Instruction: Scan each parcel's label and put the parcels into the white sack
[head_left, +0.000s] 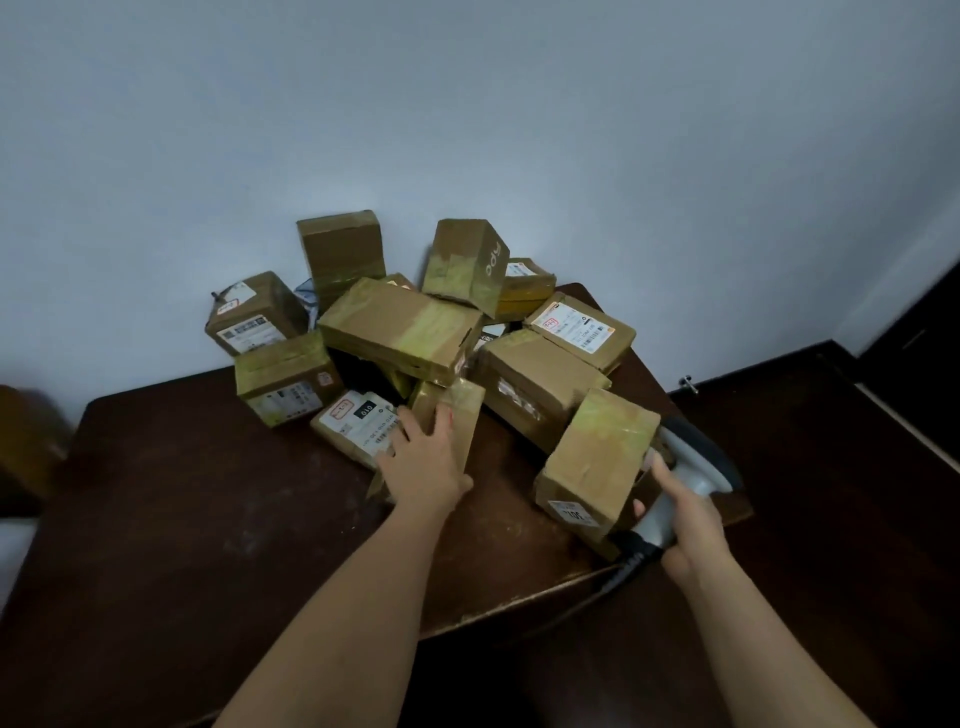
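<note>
While our right hand (680, 525) grips the scanner (685, 467), our left hand (423, 457) lies nearer, seemingly open-fingered, on a small box (457, 410) standing upright on the table (208, 493).

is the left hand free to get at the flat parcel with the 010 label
Probably yes: the left hand rests on a small box right beside that parcel, whose label faces up with nothing on top.

Bare bench (197, 519) opens wide at the near left, easy passage there. Straight ahead, stacked cardboard parcels (400, 327) crowd back to the wall (467, 104), and a tilted box (597, 457) blocks the right edge.
</note>
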